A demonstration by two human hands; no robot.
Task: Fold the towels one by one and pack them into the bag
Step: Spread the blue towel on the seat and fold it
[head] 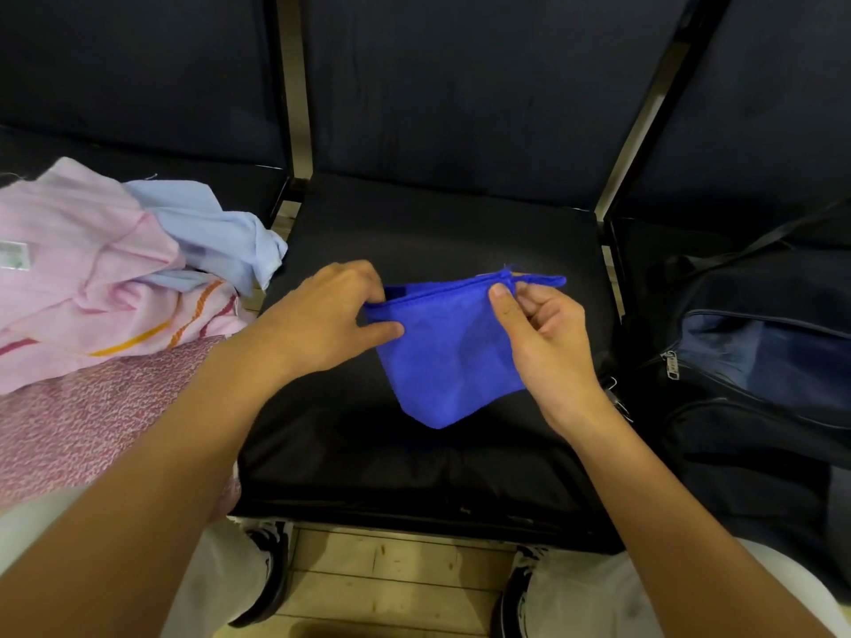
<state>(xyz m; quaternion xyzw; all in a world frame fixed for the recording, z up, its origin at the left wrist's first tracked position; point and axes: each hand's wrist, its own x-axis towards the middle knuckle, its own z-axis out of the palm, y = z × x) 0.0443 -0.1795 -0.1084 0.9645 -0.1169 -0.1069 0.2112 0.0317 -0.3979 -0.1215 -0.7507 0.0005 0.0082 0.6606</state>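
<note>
A small bright blue towel [449,352] hangs folded above the middle black seat [414,467]. My left hand [327,315] pinches its upper left corner between thumb and fingers. My right hand [539,333] pinches the upper right corner, where a short loop sticks out. The towel's lower corner droops toward the seat. A dark navy bag [755,361] lies unzipped on the right seat, its blue lining showing. A pile of towels [106,269] sits on the left seat: pink, pale blue, and one with orange and red stripes.
A pink speckled towel [92,416] lies under the pile at the left seat's front. Dark seat backs [460,85] rise behind, with metal frame bars between them. Below are my knees, shoes and a wooden floor [391,582].
</note>
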